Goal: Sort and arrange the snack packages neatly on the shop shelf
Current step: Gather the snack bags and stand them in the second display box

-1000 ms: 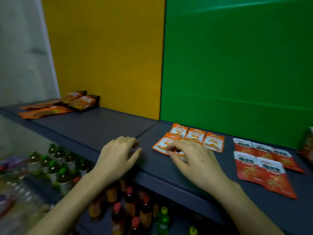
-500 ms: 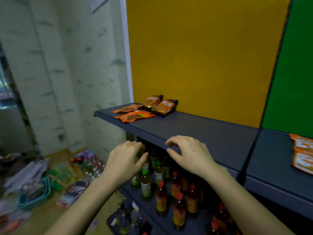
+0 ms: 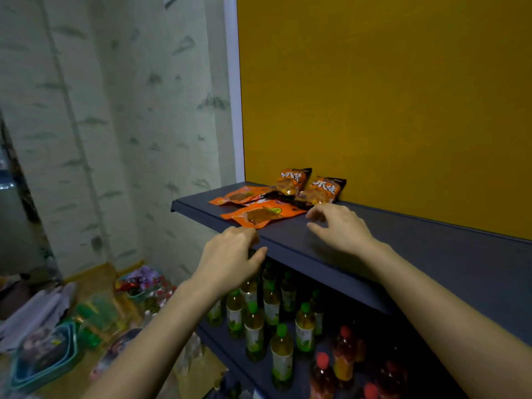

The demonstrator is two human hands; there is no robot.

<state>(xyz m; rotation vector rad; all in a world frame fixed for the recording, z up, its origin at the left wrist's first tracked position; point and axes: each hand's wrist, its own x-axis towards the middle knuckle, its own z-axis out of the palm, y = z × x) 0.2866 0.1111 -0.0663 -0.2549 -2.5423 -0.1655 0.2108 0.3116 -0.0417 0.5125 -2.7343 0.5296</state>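
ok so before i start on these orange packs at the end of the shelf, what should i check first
1. Right hand free: ok, holds nothing, hovers beside the front flat packet.
2. Left hand free: ok, nothing held, at the shelf lip.
3. Flat packets lined up: not ok, front flat packet and rear flat packet lie skewed and staggered.
4. Puffed bags neat: not ok, left puffed bag and right puffed bag lean on the yellow panel, tilted differently.
5. Front flat packet clear of the lip: cannot tell, its near edge lies very close.
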